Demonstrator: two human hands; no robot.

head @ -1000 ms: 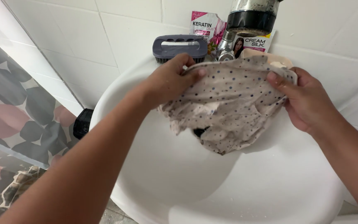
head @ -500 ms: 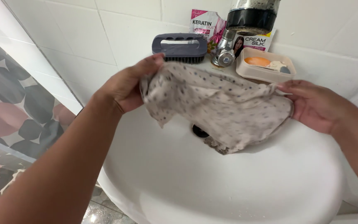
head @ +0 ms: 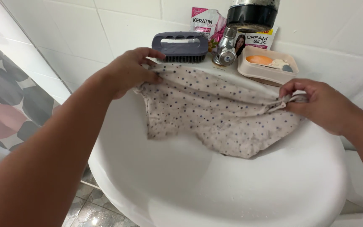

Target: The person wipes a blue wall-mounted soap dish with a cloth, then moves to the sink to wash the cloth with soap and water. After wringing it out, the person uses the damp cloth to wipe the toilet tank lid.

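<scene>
- The dotted cloth (head: 215, 113) is now pulled out wide and fairly flat across the far half of the white sink (head: 215, 197); a second ago it hung bunched and crumpled between the hands, with the drain showing beneath it. The drain is now covered.
- That spreading suggests the person is opening the piece out, perhaps to look it over or lay it down in the basin.
- The cloth is pale beige, thin and limp, sprinkled with small dark and bluish dots. Its near edge sags in an uneven curve into the bowl, and it looks damp, though I cannot be sure.
- The left hand (head: 129, 71) pinches the cloth's far left corner between thumb and fingers, and has moved outward to the sink's left rim.
- The right hand (head: 316, 103) closes its fingers on the gathered right edge, thumb pressed on top, near the right rim.
- Just beyond the cloth, on the far ledge, stand a grey scrub brush (head: 180, 46), a chrome tap (head: 225, 52) and a soap dish (head: 267, 67) holding an orange bar.
- Sachets (head: 209, 23) lean on the white tiled wall; a patterned curtain (head: 9, 109) hangs at left.
</scene>
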